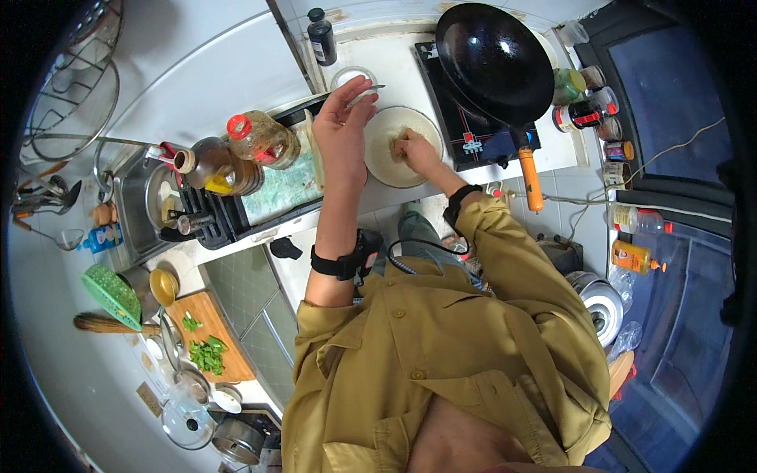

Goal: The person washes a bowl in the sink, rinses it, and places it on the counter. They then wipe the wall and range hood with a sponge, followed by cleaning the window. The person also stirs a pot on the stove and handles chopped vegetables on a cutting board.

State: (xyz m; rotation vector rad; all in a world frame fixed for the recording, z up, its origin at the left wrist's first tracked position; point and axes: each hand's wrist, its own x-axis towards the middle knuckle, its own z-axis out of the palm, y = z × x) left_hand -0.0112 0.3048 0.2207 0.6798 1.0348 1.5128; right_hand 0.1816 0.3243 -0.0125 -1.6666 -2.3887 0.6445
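Observation:
My right hand (417, 152) reaches down into a cream-coloured round bowl (433, 131), its fingers curled at a pale clump (400, 142). Whether the fingers grip the clump is hidden. Wet, pale residue coats the inside of the bowl. My left hand (346, 112) is raised left of the bowl, fingers loosely apart and nothing visible between them. Beyond its fingertips sits a small round dish (353, 74), and a thin utensil tip (378, 87) shows beside the fingers. Each wrist wears a black strap.
A black wok (494, 62) with a wooden handle (530, 177) stands on an induction cooktop (455, 112) to the right. Leftward are two oil jugs (216, 165) (263, 141) and a sink (133, 201). A cutting board (222, 319) holds chopped greens (208, 355).

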